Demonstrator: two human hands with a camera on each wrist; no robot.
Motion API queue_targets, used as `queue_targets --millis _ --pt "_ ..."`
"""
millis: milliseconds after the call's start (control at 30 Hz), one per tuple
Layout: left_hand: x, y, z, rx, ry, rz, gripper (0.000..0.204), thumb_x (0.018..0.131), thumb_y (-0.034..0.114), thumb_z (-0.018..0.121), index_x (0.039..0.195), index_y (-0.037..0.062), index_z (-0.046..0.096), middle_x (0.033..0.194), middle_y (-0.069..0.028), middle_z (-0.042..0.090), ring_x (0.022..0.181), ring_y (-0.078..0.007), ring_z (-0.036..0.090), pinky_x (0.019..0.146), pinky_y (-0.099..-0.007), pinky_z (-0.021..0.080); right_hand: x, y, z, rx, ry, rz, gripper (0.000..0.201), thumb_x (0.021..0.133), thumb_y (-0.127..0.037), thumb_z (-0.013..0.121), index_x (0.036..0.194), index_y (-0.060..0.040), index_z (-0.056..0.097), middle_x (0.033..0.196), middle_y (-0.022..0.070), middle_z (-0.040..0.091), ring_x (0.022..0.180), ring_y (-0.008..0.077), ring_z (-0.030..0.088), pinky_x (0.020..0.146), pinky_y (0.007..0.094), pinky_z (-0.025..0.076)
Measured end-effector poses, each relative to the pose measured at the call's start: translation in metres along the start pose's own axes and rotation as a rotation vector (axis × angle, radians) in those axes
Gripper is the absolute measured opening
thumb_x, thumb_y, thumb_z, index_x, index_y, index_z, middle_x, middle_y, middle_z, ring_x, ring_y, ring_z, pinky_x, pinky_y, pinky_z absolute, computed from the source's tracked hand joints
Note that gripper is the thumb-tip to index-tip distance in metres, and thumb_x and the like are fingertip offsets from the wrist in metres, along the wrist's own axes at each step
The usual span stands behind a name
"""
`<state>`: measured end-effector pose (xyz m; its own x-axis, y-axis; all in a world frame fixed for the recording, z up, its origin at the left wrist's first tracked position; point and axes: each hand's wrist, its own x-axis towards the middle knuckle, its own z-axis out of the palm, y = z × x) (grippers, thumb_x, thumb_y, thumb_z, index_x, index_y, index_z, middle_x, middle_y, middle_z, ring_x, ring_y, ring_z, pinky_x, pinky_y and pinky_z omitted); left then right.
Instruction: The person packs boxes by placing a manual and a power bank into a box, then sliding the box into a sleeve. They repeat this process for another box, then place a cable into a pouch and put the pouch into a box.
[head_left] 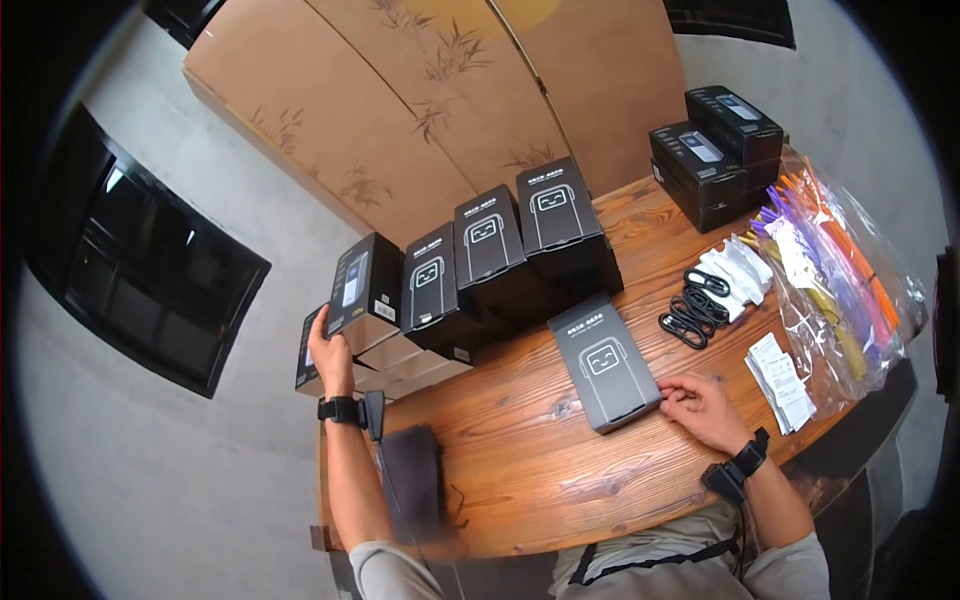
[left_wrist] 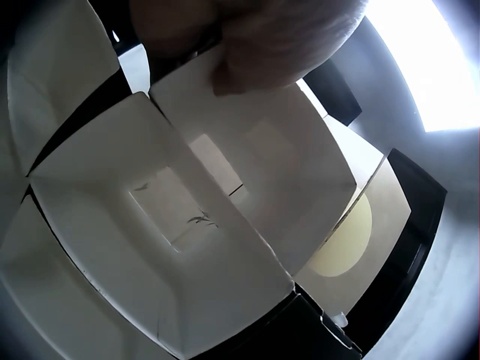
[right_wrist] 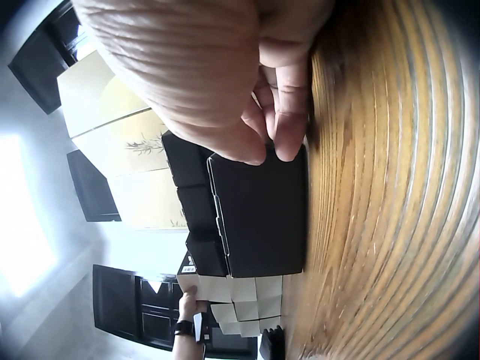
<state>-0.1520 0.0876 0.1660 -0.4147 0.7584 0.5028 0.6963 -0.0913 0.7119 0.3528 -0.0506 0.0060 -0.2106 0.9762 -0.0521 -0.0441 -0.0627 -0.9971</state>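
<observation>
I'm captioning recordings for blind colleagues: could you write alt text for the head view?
A person's right hand touches the near right corner of a face-printed black box on a wooden table, while the left hand touches a stack of boxes at the left. Three similar boxes sit behind; cables and a bag of colourful strips lie at the right.
</observation>
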Motion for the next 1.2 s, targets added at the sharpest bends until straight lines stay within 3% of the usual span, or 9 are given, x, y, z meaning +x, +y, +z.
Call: queue_targets --millis 100,167,267,367,533,700,933,1033,1200 --pt "-0.002 -0.014 0.0 -0.121 -0.026 0.044 0.056 0.083 -0.009 0.042 0.139 -0.0065 0.041 0.131 -0.0185 0.053 0.115 -0.0223 0.057 0.097 -0.0285 0.046 0.0 0.003 0.0 0.013 -0.011 -0.018 0.031 0.087 0.001 0.065 0.116 0.0073 0.061 0.101 0.0053 0.058 0.085 0.0056 0.057 0.074 0.0184 0.052" --pt "-0.008 -0.018 -0.008 -0.214 -0.017 0.047 0.064 0.092 0.002 0.055 0.147 -0.0043 0.023 0.144 -0.0229 0.041 0.128 -0.0251 0.047 0.107 -0.0338 0.04 0.001 0.01 -0.002 0.01 -0.005 -0.061 0.029 0.086 0.001 0.066 0.115 0.007 0.062 0.1 0.0054 0.058 0.085 0.0063 0.057 0.074 0.0188 0.052" --pt "-0.055 0.03 -0.009 -0.197 0.201 0.209 0.064 0.092 0.001 0.059 0.147 -0.0024 0.026 0.148 -0.0195 0.037 0.137 -0.0265 0.036 0.112 -0.0395 0.03 0.002 0.011 -0.004 -0.039 -0.004 -0.101 0.029 0.086 0.0 0.067 0.113 0.0064 0.062 0.099 0.0063 0.059 0.084 0.0072 0.058 0.074 0.0192 0.052" --pt "-0.104 0.071 -0.001 -0.159 0.357 0.303 0.053 0.092 0.001 0.058 0.141 -0.0022 0.037 0.141 -0.0181 0.047 0.13 -0.0247 0.046 0.107 -0.0364 0.038 0.002 0.009 -0.005 -0.111 0.007 -0.13 0.029 0.085 -0.001 0.068 0.113 0.0057 0.062 0.099 0.007 0.059 0.084 0.0073 0.058 0.072 0.0191 0.052" --pt "-0.166 0.074 0.035 -0.396 -0.348 0.114 0.022 0.091 -0.004 0.055 0.112 -0.0018 0.063 0.118 -0.0137 0.063 0.109 -0.0205 0.062 0.092 -0.0284 0.05 0.0 0.004 -0.003 -0.083 0.01 -0.116 0.031 0.085 -0.003 0.07 0.114 0.0039 0.062 0.098 0.0065 0.059 0.083 0.0078 0.059 0.071 0.0191 0.052" --pt "-0.191 0.085 0.096 -0.342 -0.801 0.186 0.039 0.083 -0.002 0.066 0.122 0.0013 0.061 0.133 -0.0163 0.054 0.123 -0.0247 0.054 0.098 -0.0335 0.047 0.0 0.002 -0.006 -0.049 -0.025 -0.119 0.037 0.085 -0.003 0.069 0.12 0.0011 0.06 0.105 0.0073 0.056 0.091 0.0099 0.058 0.073 0.0205 0.054" --pt "-0.184 0.057 0.154 -0.337 -1.104 0.215 0.102 0.06 0.002 0.08 0.15 0.0121 0.032 0.16 -0.0118 0.006 0.146 -0.0248 0.02 0.118 -0.0393 0.021 -0.001 -0.003 -0.006 -0.077 -0.079 -0.172 0.047 0.086 -0.005 0.067 0.131 -0.0066 0.056 0.127 0.0108 0.05 0.112 0.0181 0.055 0.083 0.0263 0.058" --pt "-0.177 0.061 0.161 -0.282 -1.093 0.274 0.114 0.054 0.002 0.085 0.151 0.0122 0.027 0.161 -0.0116 0.002 0.146 -0.025 0.02 0.119 -0.0391 0.019 -0.001 -0.007 -0.006 -0.074 -0.095 -0.192 0.048 0.087 -0.005 0.066 0.134 -0.0086 0.054 0.131 0.0113 0.049 0.115 0.0193 0.054 0.085 0.027 0.057" --pt "-0.172 0.047 0.175 -0.41 -1.168 0.207 0.124 0.045 0.022 0.096 0.149 0.0141 0.03 0.155 -0.0179 0.015 0.143 -0.0304 0.021 0.117 -0.0409 0.021 -0.002 -0.01 -0.007 -0.088 -0.129 -0.227 0.05 0.088 -0.006 0.066 0.136 -0.0089 0.052 0.135 0.0104 0.046 0.118 0.0185 0.053 0.089 0.0272 0.054"
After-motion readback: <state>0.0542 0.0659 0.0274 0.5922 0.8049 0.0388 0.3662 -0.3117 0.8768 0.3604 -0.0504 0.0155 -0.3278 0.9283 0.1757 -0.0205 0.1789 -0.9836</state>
